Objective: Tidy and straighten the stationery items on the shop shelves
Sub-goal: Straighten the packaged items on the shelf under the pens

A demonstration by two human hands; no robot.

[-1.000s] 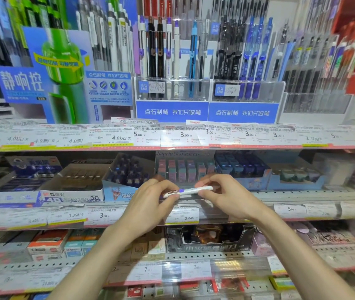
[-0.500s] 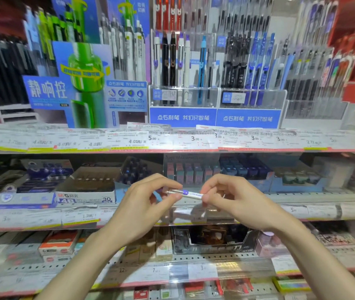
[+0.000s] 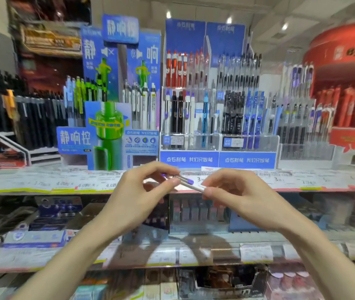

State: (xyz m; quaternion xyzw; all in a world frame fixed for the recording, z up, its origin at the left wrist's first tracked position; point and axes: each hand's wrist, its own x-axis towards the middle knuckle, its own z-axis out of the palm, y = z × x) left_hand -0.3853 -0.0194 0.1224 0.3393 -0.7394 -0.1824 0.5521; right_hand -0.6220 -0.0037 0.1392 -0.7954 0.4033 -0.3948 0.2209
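- Shelves [image 3: 42, 187] stocked; blue pen rack [image 3: 217, 159] stands above both hands.
- Left hand [image 3: 137, 200], right hand [image 3: 243, 198]: each grip pinched on one pen end, below rack.
- Pen [image 3: 190, 184], white with purple: likely mid-return; next, slot upright into rack.

Pen [image 3: 190, 184]: smooth glossy white plastic; display rack [image 3: 218, 141]: clear glossy plastic; price labels [image 3: 255, 252]: matt paper.
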